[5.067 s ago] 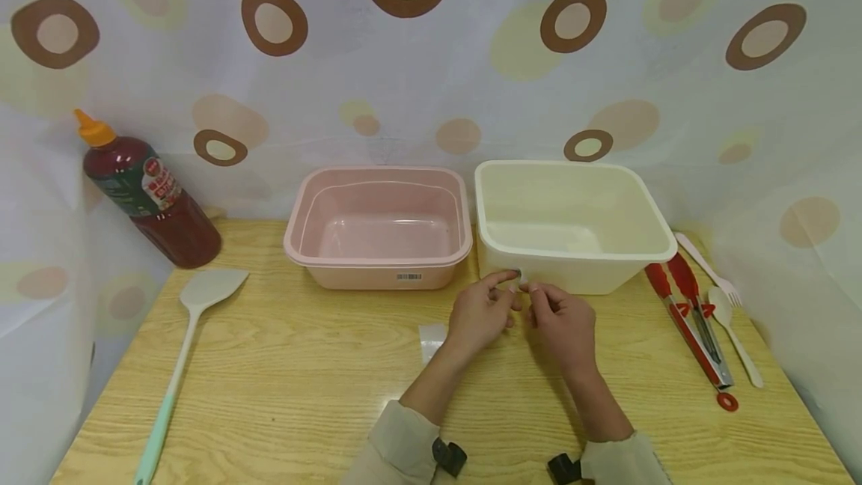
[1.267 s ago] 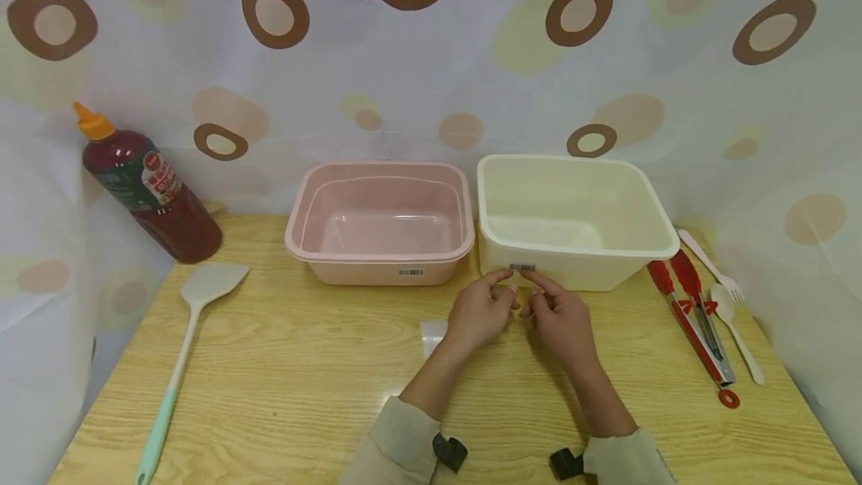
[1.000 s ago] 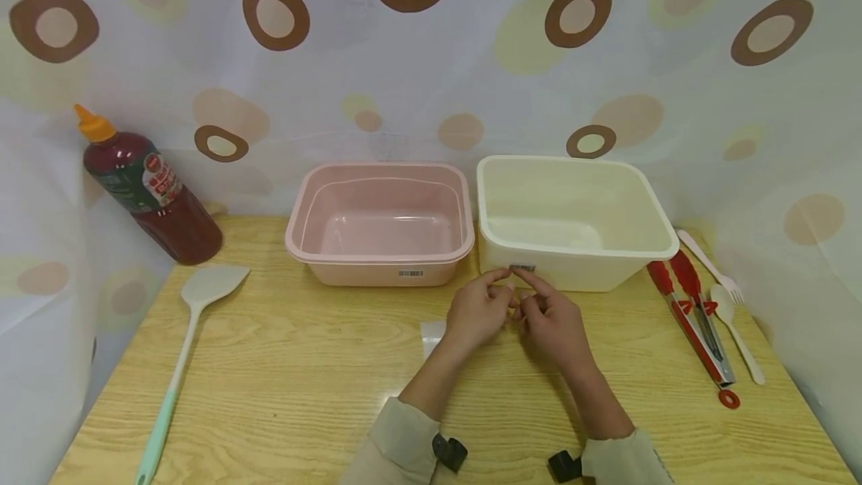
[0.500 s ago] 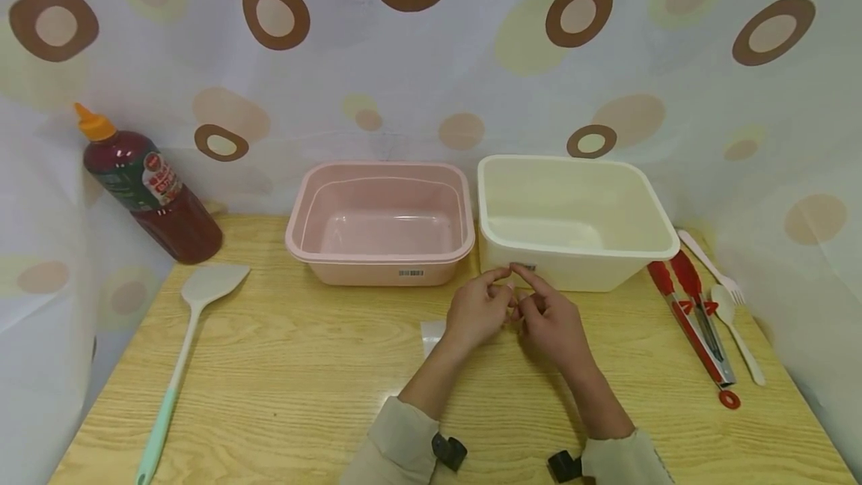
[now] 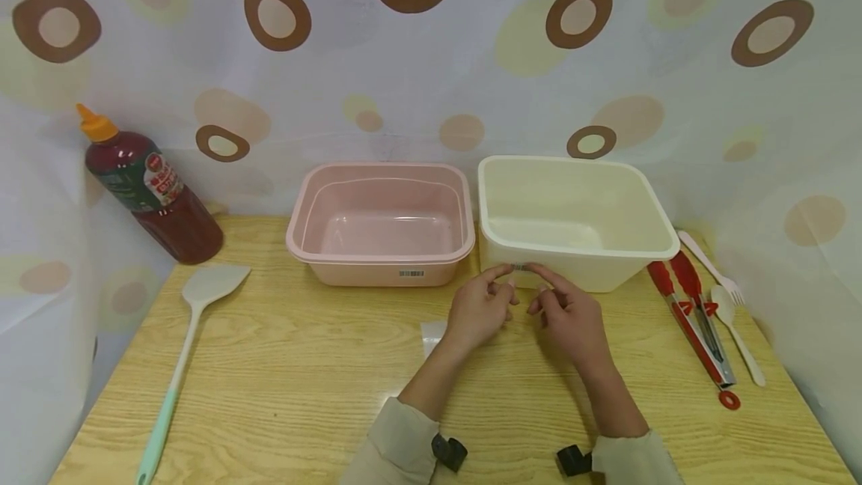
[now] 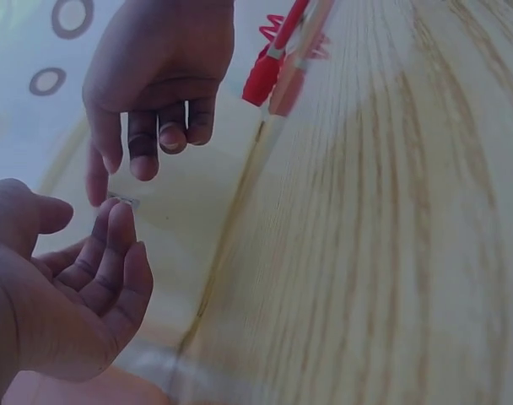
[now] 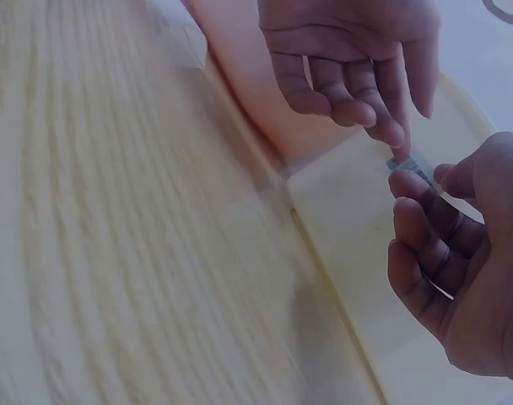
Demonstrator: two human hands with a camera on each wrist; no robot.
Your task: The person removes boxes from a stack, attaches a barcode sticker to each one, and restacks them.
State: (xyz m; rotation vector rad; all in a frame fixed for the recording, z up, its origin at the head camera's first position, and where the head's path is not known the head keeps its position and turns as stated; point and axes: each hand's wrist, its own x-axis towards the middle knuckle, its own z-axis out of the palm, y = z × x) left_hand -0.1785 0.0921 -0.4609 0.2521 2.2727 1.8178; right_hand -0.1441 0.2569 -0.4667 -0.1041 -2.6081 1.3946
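Note:
A small barcode sticker (image 5: 520,267) lies on the front wall of the cream plastic basin (image 5: 606,274). My left hand (image 5: 480,313) has its index fingertip at the sticker's left end, the other fingers loosely bent. From the other side, my right hand (image 5: 574,322) points its index finger at the sticker's right end, partly covering it. Both hands hold nothing. In the right wrist view the barcode sticker (image 7: 413,168) shows between the two index fingertips. The left wrist view has the right hand (image 6: 159,76) above the left hand (image 6: 79,287).
A pink basin (image 5: 364,274) with its own barcode stands left of the cream one. At far left are a red sauce bottle (image 5: 151,193) and a spatula (image 5: 176,373). Red tongs (image 5: 697,331), a spoon (image 5: 737,335) and a fork (image 5: 710,266) lie at right. Clear tape (image 5: 433,335) sits mid-table.
The right index fingertip slid left along the sticker to meet the left one, then moved back right to the sticker's right end. The left hand has stayed almost still.

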